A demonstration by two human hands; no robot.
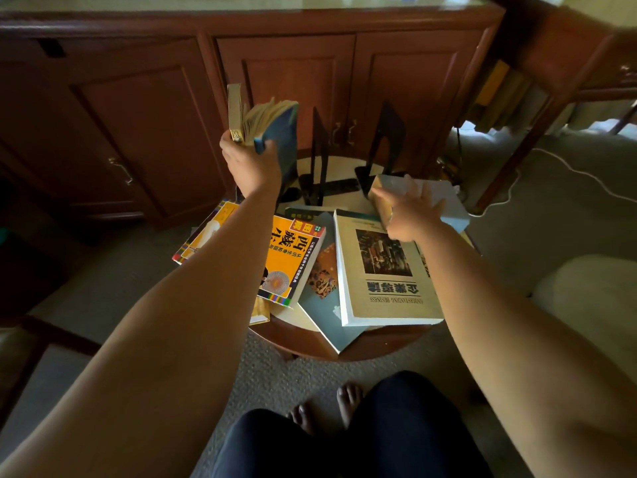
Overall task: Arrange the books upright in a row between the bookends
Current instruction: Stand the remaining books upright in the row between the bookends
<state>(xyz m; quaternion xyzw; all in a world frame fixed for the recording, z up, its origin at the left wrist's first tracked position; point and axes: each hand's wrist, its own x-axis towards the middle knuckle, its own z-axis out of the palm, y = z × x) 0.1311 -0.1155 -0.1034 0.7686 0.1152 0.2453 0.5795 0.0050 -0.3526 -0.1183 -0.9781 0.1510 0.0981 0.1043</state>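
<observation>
My left hand (250,160) grips two books upright, a tan one (235,112) and a blue-covered one (279,129), held in the air left of the two black bookends (319,150) (386,139). Both bookends stand at the back of a small round table (310,339). My right hand (408,212) grips a pale thick book (444,198) lying at the table's right, by the right bookend. Flat on the table lie an orange book (293,257), a beige business book (382,270), a teal book (324,315) and another orange-edged book (203,236).
A dark wooden cabinet (172,98) with doors stands right behind the table. A white cable (551,160) runs over the carpet at the right. My knees and bare feet (327,408) are below the table's front edge. A pale cushion (593,298) sits at the right.
</observation>
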